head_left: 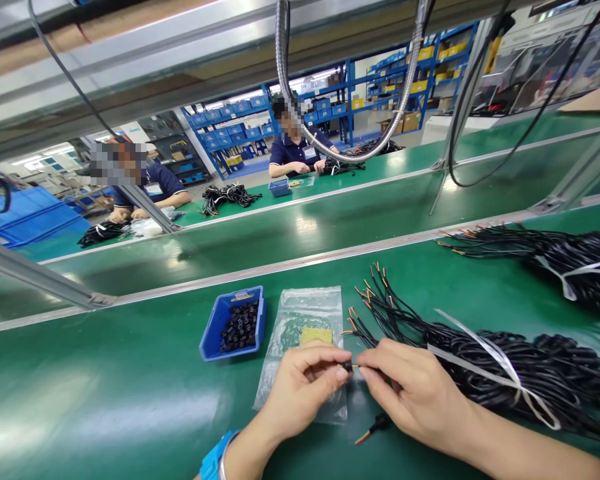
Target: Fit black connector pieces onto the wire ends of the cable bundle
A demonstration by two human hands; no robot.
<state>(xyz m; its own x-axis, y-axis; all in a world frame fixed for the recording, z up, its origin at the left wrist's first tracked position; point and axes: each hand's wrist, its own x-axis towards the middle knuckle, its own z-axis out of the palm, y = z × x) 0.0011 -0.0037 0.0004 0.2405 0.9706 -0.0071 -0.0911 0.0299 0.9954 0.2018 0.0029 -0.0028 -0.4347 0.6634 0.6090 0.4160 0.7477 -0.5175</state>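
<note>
My left hand (305, 380) pinches a small black plastic part (347, 366) between thumb and fingertips. Facing it, my right hand (415, 387) is closed on a thin yellowish wire (356, 365) whose end meets the black part. Whether the wire sits inside the part or only touches it, I cannot tell. Below my right hand lies a black cable end (380, 423) with red and yellow wires showing. Under my left hand is a clear zip bag (293, 313) with a yellow piece (316, 335) in or on it.
A blue bin (205, 340) of small black parts stands left of the bag. Tied bundles of black cable (485, 360) and more cable (580, 260) lie at right. A metal rail (260, 272) edges the green table. Two people (300, 150) work across; a flexible metal conduit (405, 100) hangs ahead.
</note>
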